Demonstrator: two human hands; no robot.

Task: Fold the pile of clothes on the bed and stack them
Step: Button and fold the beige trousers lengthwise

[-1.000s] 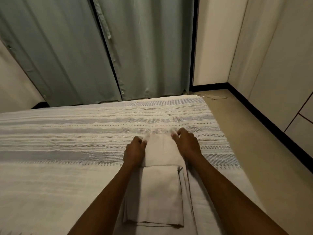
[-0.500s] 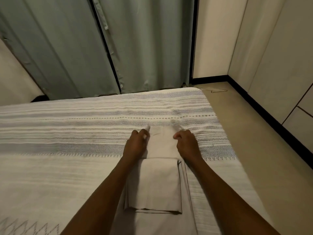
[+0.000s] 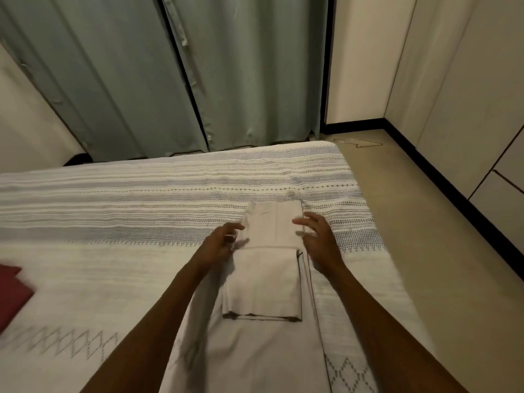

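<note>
Grey-green curtains (image 3: 175, 72) are hanging behind the bed, a wire hanger (image 3: 358, 143) is lying on the beige floor (image 3: 442, 251), and pale cabinet doors (image 3: 479, 89) are lining the right wall.

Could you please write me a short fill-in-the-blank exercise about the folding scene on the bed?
1. The beige cloth lies between the left hand and the ____ hand.
2. A ____ cloth shows at the bed's left edge.
3. Beyond the bed hang green ____.
4. On the floor by the far corner lies a wire ____.

Missing words: right; red; curtains; hanger
</note>
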